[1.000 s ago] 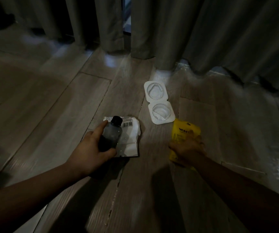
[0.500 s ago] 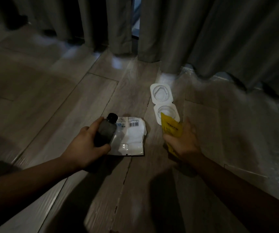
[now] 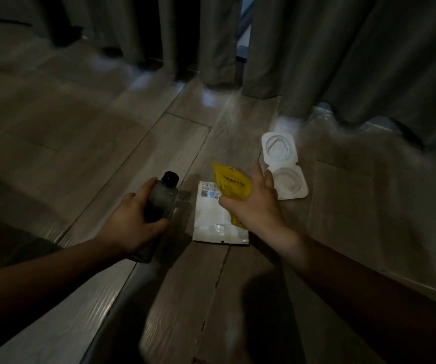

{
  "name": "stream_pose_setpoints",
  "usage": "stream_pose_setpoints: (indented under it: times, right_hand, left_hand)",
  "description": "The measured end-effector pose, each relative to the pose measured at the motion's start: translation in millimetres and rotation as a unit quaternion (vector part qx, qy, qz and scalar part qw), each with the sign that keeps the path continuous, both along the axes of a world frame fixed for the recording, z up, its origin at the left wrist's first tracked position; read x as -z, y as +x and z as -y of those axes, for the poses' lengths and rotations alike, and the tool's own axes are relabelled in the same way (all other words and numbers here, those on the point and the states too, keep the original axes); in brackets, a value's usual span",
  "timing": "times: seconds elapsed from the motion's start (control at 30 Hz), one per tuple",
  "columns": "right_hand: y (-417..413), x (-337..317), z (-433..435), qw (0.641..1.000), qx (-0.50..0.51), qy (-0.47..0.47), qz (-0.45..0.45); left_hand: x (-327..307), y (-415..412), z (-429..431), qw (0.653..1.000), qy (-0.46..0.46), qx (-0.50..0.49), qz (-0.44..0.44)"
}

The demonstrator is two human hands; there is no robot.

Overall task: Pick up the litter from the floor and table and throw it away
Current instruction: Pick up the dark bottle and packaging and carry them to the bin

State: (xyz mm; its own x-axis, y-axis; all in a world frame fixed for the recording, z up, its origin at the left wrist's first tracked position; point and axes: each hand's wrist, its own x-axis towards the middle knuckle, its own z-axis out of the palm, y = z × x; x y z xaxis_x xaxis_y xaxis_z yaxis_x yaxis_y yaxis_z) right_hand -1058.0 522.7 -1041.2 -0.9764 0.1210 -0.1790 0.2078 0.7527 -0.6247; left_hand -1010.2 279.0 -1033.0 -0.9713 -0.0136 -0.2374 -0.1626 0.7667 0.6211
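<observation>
As two bare arms reach forward over a dim, grey-brown wood-plank floor (image 3: 85, 143), the left hand (image 3: 130, 224) grips a small clear plastic bottle with a black screw cap (image 3: 163, 198), fingers and thumb curled round its body, the bottle tilted with its cap pointing away. Just right of it a flat white rectangular pouch (image 3: 211, 222) lies on the floor; small print and little blue square marks run along its far edge, too blurred to read. Above the pouch the right hand (image 3: 253, 206) holds a bright yellow foil packet (image 3: 231, 187), thumb clamped against it and the other fingers stretched ahead. Dark lettering crosses the packet but cannot be made out. Just beyond those fingertips a white moulded plastic clamshell tray (image 3: 284, 166) lies open on the floor, showing two round hollows, one in each half. Long grey curtains (image 3: 343, 61) hang across the back of the room down to the floor, with a narrow bright gap between two panels. Pale patches of light fall on the planks at their hem.
</observation>
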Motion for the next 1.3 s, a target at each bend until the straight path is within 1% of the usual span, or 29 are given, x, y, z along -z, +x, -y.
stream_pose_setpoints:
  times: [0.13, 0.27, 0.43, 0.67, 0.8, 0.87, 1.1, 1.3]
  right_hand:
    - [-1.6, 10.5, 16.5, 0.998, -0.041, 0.049, 0.010]
    - [-4.6, 19.4, 22.3, 0.996, -0.043, 0.064, 0.035]
    - [-3.7, 27.7, 22.7, 0.992, -0.063, 0.086, 0.060]
    - [-0.5, 26.6, 21.9, 0.990, -0.079, 0.106, 0.039]
    - [-2.2, 21.2, 1.1, 0.994, -0.055, 0.094, 0.021]
    - [-7.2, 17.3, -18.1, 0.993, -0.045, 0.107, 0.015]
    - [-29.1, 13.4, -87.9, 0.991, 0.008, 0.130, 0.021]
    - [-45.8, 20.7, -113.4, 0.990, 0.059, 0.129, 0.024]
  left_hand:
    - [5.5, 3.4, 10.1, 1.000, 0.011, -0.022, 0.004]
    - [12.1, 6.0, 13.5, 1.000, 0.006, -0.029, 0.004]
    - [16.0, 6.3, 8.2, 0.999, 0.025, -0.035, 0.009]
    - [16.5, 2.2, -4.2, 0.999, 0.030, -0.025, 0.013]
    - [16.2, -2.9, -10.4, 0.999, 0.036, -0.019, 0.001]
    - [15.0, -6.3, -14.4, 0.999, 0.037, -0.018, -0.008]
    - [8.6, -20.1, -36.4, 0.998, 0.055, 0.001, -0.019]
    - [12.7, -29.0, -54.8, 0.997, 0.079, -0.004, -0.020]
